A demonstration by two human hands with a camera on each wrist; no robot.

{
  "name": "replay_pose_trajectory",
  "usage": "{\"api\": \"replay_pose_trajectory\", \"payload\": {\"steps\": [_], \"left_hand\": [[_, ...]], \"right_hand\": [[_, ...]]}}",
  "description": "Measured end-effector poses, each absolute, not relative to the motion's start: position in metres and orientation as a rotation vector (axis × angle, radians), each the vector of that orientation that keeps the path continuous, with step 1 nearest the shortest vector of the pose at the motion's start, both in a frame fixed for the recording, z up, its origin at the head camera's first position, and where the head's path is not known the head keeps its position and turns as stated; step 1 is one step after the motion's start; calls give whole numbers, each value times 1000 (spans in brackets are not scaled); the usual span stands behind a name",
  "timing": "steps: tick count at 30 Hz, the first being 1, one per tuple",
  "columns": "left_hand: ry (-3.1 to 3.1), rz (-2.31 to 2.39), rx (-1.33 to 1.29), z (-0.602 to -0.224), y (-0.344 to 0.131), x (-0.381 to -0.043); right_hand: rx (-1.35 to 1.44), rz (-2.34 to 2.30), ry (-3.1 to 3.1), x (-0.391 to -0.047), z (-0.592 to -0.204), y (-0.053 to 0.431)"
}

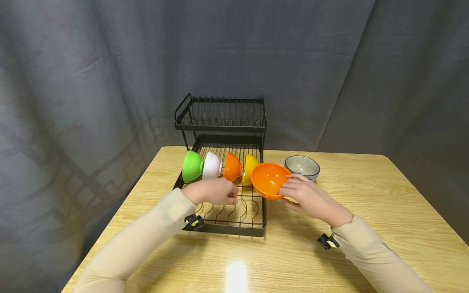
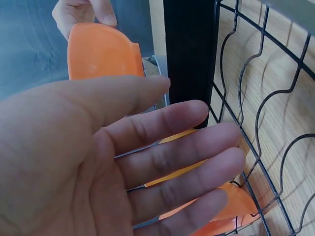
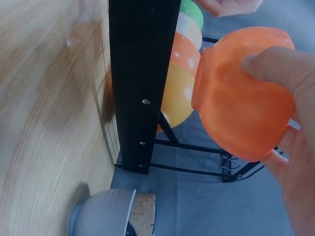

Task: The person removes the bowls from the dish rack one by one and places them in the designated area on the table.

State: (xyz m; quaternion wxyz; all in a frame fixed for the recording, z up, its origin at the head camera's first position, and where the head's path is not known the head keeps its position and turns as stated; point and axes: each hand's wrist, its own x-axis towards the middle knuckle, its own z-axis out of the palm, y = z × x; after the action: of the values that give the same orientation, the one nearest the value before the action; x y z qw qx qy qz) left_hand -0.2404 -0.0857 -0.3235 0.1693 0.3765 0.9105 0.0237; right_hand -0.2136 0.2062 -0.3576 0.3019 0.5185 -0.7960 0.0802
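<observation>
My right hand (image 1: 305, 197) grips an orange bowl (image 1: 269, 179) by its right side, thumb outside and fingers over the rim, as the right wrist view shows. The bowl is held above the right edge of a black dish rack (image 1: 234, 230). Over the rack's lower tier hovers my left hand (image 2: 128, 157), fingers loosely bent and holding nothing. Just behind it, a green bowl (image 1: 192, 166), a white bowl (image 1: 211, 165), a second orange bowl (image 1: 232, 167) and a yellow bowl (image 1: 250, 167) stand on their sides in a row on the wires.
A speckled bowl (image 1: 302, 166) with a dark rim sits upright on the wooden table (image 1: 351, 183), right of the rack. The rack's upper tier (image 1: 221, 127) rises at the back. Grey curtain (image 1: 311, 73) hangs behind the table.
</observation>
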Motion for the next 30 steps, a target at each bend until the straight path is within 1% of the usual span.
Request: {"api": "replay_pose_trajectory", "payload": {"steps": [7, 13, 22, 30], "left_hand": [[2558, 39, 1081, -326, -84, -241], [2557, 40, 1075, -325, -84, -240], [2562, 25, 1057, -325, -83, -240], [2564, 25, 1079, -323, -82, -238]], "right_hand": [[1318, 243, -2110, -215, -350, 215], [1204, 286, -2125, -224, -333, 240], [921, 225, -2233, -246, -321, 292], [628, 128, -2443, -259, -327, 331]]}}
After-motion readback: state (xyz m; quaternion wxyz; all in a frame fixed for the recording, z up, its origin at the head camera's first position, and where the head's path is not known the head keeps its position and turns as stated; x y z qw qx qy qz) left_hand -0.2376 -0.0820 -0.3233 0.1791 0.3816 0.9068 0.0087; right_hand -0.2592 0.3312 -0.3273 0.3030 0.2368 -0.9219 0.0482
